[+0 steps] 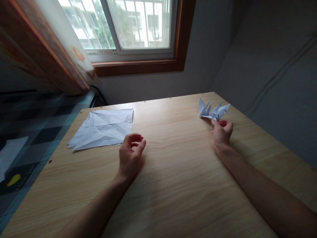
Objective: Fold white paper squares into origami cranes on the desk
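My left hand (130, 152) hovers over the wooden table near the creased paper sheets, its fingers loosely curled with a gap to the thumb and nothing between them. Several white sheets with fold lines (109, 127) lie stacked at the table's far left. At the far right, my right hand (222, 133) pinches the near edge of a folded white paper crane (219, 111). Against it, on its left, sits another folded paper piece with pointed tips, apparently a second crane (203, 108). The fingertips of the right hand partly hide the spot where they meet the paper.
The light wooden table (168, 178) spans the view, with small dark holes along its edges. A bed with a checkered cover (44, 115) adjoins it on the left, bearing more white paper (12, 152). Behind are a curtain (47, 43) and a barred window (143, 26).
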### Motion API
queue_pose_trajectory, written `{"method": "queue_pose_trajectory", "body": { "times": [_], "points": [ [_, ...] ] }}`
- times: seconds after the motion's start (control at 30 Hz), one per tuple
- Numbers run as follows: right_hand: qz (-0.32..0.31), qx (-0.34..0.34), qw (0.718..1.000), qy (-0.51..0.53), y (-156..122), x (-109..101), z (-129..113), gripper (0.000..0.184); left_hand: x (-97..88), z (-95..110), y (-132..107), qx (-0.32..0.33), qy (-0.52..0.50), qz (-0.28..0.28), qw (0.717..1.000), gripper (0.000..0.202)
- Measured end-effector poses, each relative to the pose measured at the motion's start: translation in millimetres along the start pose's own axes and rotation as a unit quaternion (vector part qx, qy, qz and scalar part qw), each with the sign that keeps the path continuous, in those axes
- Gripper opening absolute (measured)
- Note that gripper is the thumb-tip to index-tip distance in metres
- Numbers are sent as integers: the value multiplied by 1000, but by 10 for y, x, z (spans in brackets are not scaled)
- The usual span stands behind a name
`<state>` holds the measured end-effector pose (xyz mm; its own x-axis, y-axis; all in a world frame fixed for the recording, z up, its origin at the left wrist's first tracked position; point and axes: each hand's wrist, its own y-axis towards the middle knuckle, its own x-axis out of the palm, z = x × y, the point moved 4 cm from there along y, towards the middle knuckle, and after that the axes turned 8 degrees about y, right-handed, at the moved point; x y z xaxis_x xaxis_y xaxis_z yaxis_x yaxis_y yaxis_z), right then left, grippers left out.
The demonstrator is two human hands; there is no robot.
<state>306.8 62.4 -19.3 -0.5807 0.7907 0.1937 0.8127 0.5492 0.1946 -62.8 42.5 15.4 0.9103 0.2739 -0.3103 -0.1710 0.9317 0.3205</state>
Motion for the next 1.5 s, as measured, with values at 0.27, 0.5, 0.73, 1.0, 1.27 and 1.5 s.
{"method": "queue_pose_trajectory", "body": {
  "times": [0.27,0.5,0.73,1.0,1.27,1.5],
  "points": [
    [-11,-92,996,-6,-228,75,-207,33,-526,-294,484,20,498,-21,867,80],
    [-60,-89,994,-5,-307,119,-196,32,-530,-328,454,23,602,-115,790,66],
    [-81,-80,994,0,-314,132,-145,30,-469,-269,412,202,560,-101,797,33],
    [-104,-107,988,-27,-362,158,-159,27,-536,119,212,372,429,122,814,10],
    [-112,-164,979,-36,-375,158,-289,19,164,458,-349,410,177,-332,831,12],
    [-219,-262,938,-59,-425,199,-479,8,240,456,-421,326,113,-470,813,18]
  ]
}}
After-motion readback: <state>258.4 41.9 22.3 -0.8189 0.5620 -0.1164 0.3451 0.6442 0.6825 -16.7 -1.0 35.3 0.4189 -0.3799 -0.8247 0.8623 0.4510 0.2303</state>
